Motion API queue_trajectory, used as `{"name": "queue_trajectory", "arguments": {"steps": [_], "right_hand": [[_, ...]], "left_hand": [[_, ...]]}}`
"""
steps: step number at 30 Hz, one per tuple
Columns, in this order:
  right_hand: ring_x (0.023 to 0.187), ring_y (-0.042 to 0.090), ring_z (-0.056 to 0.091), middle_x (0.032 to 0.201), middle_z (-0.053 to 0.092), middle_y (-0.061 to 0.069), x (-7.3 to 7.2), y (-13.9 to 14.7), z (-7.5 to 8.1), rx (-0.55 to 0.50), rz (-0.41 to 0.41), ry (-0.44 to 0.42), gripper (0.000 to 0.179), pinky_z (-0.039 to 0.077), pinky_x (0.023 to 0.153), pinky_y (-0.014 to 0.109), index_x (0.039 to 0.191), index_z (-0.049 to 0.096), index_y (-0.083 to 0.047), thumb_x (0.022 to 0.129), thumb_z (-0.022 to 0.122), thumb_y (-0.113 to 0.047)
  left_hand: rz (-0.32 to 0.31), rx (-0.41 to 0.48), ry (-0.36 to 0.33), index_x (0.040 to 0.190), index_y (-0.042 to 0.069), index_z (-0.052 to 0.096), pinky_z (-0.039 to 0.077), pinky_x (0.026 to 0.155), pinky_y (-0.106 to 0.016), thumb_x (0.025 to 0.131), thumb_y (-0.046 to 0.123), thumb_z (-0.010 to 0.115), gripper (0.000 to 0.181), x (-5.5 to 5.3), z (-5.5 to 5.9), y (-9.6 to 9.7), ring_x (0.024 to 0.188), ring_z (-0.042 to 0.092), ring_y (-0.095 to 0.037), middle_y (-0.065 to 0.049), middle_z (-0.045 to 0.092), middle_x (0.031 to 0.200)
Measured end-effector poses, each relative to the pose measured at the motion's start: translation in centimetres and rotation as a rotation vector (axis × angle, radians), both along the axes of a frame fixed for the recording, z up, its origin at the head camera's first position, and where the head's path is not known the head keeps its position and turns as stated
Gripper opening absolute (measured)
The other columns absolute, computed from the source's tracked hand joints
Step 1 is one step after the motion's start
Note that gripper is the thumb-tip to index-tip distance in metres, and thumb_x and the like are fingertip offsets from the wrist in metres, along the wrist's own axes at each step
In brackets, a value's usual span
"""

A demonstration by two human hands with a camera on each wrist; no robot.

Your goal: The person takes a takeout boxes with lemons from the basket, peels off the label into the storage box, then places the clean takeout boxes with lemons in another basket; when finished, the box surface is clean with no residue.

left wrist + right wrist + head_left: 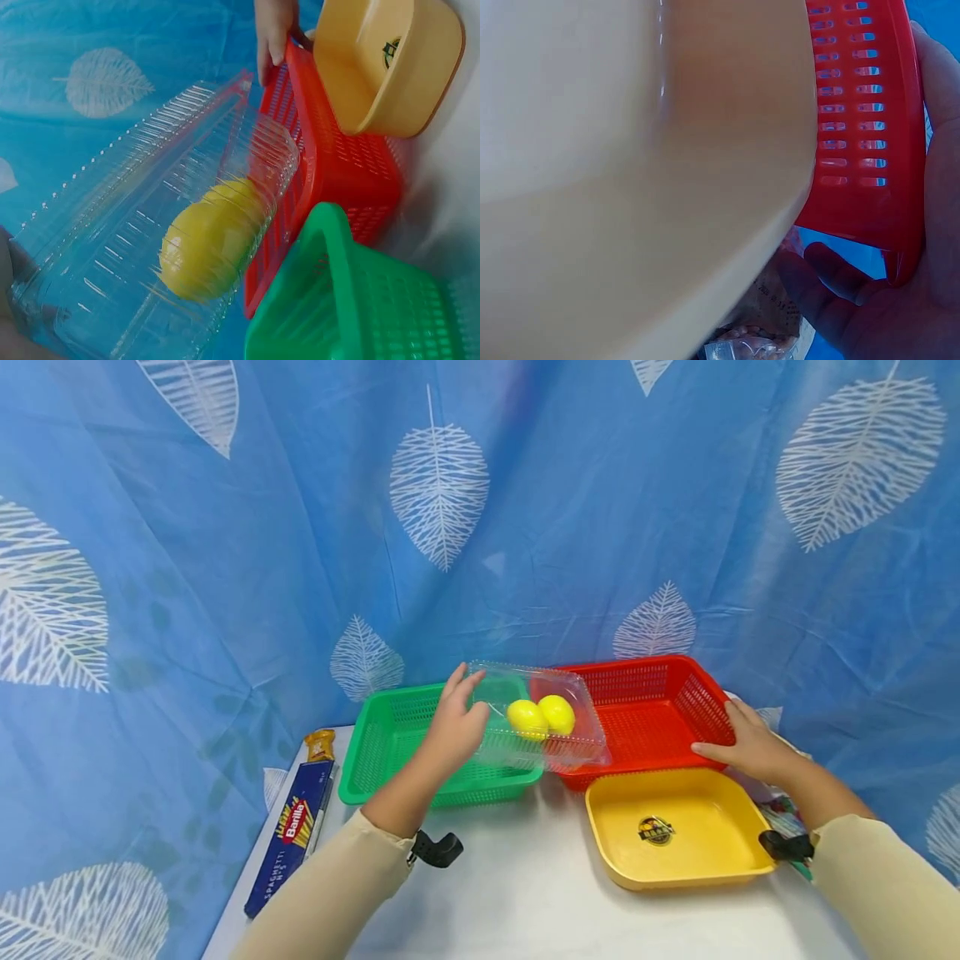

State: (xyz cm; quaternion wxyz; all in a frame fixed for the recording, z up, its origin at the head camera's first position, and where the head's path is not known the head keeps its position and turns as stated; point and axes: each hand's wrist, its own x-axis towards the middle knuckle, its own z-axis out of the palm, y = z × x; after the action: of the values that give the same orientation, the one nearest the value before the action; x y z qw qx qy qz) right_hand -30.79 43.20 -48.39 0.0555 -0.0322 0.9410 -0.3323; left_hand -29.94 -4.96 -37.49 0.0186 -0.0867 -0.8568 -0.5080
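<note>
My left hand point(456, 718) grips the left end of a clear plastic box point(497, 745), held tilted above the gap between two baskets. Two lemons point(528, 718) lie together toward the box's right end; the left wrist view shows them through its ribbed wall point(210, 247). At the far right, my right hand point(759, 750) holds the right side of the red basket point(637, 727), thumb on the near side of the rim. Some of its fingers are hidden in the head view. Below the box's left part stands the green basket point(393, 735).
A yellow tray point(705, 835) stands in front of the red basket. A blue spaghetti box point(288, 835) and an orange packet point(320, 745) lie at the left edge. Beside the yellow tray's right side lies a packet point(769, 307). A blue leaf-patterned curtain point(525, 510) hangs behind.
</note>
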Motion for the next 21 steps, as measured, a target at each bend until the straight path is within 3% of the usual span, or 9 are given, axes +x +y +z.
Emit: {"name": "queue_trajectory", "arguments": {"steps": [5, 8, 12, 14, 17, 19, 21], "right_hand": [[0.136, 0.066, 0.023, 0.162, 0.0, 0.042, 0.2, -0.2, 0.5, -0.008, -0.006, -0.01, 0.129, 0.058, 0.089, 0.066, 0.165, -0.007, 0.001, 0.087, 0.081, -0.05], [0.136, 0.065, 0.024, 0.162, 0.001, 0.041, 0.3, -0.4, 0.5, -0.021, -0.01, -0.016, 0.128, 0.059, 0.089, 0.065, 0.165, -0.007, 0.0, 0.086, 0.082, -0.048], [0.136, 0.066, 0.021, 0.163, -0.002, 0.041, 0.5, -0.3, 0.4, 0.006, -0.022, -0.024, 0.128, 0.058, 0.09, 0.066, 0.165, -0.009, 0.001, 0.088, 0.081, -0.047], [0.136, 0.067, 0.021, 0.163, -0.004, 0.042, 0.6, -0.2, 0.4, 0.022, -0.03, -0.028, 0.127, 0.058, 0.089, 0.067, 0.164, -0.009, 0.003, 0.088, 0.081, -0.047], [0.136, 0.067, 0.021, 0.163, -0.005, 0.041, 0.6, -0.3, 0.5, 0.031, -0.036, -0.037, 0.129, 0.058, 0.089, 0.066, 0.164, -0.01, 0.003, 0.088, 0.08, -0.049], [0.136, 0.066, 0.023, 0.163, -0.004, 0.041, 0.5, -0.4, 0.5, 0.02, -0.033, -0.036, 0.129, 0.059, 0.088, 0.065, 0.164, -0.01, 0.002, 0.087, 0.081, -0.049], [0.136, 0.066, 0.025, 0.164, -0.003, 0.04, 0.3, -0.6, 0.5, 0.013, -0.031, -0.033, 0.129, 0.059, 0.087, 0.064, 0.165, -0.01, 0.0, 0.087, 0.081, -0.048]], "left_hand": [[-0.008, 0.001, -0.018, 0.162, 0.022, 0.041, 0.044, 0.052, -0.027, 0.094, 0.016, 0.046, 0.068, -1.5, 0.4, 2.7, 0.151, 0.04, -0.026, 0.01, 0.008, 0.176], [-0.009, 0.013, -0.03, 0.162, 0.021, 0.04, 0.044, 0.049, -0.025, 0.094, 0.017, 0.048, 0.069, -2.3, 0.2, 4.3, 0.136, 0.057, -0.022, 0.009, 0.006, 0.177], [-0.027, -0.007, -0.041, 0.163, 0.019, 0.04, 0.044, 0.05, -0.026, 0.095, 0.019, 0.048, 0.068, -3.3, -0.5, 6.6, 0.114, 0.07, -0.016, 0.005, 0.006, 0.177], [-0.031, -0.035, -0.031, 0.162, 0.017, 0.041, 0.048, 0.053, -0.031, 0.095, 0.02, 0.048, 0.067, -3.7, -0.9, 7.7, 0.128, 0.064, -0.022, 0.002, 0.007, 0.177], [-0.021, -0.094, 0.01, 0.16, 0.017, 0.044, 0.06, 0.082, -0.043, 0.095, 0.022, 0.049, 0.066, -4.0, -1.5, 9.0, 0.15, 0.042, -0.034, 0.0, 0.009, 0.177], [-0.007, -0.122, 0.043, 0.16, 0.016, 0.046, 0.053, 0.106, -0.055, 0.095, 0.023, 0.05, 0.065, -4.1, -1.9, 9.7, 0.158, 0.022, -0.042, -0.001, 0.01, 0.177], [0.007, -0.139, 0.066, 0.159, 0.015, 0.046, 0.04, 0.119, -0.06, 0.096, 0.025, 0.051, 0.064, -4.3, -2.3, 10.5, 0.158, 0.021, -0.042, -0.002, 0.011, 0.177]]}}
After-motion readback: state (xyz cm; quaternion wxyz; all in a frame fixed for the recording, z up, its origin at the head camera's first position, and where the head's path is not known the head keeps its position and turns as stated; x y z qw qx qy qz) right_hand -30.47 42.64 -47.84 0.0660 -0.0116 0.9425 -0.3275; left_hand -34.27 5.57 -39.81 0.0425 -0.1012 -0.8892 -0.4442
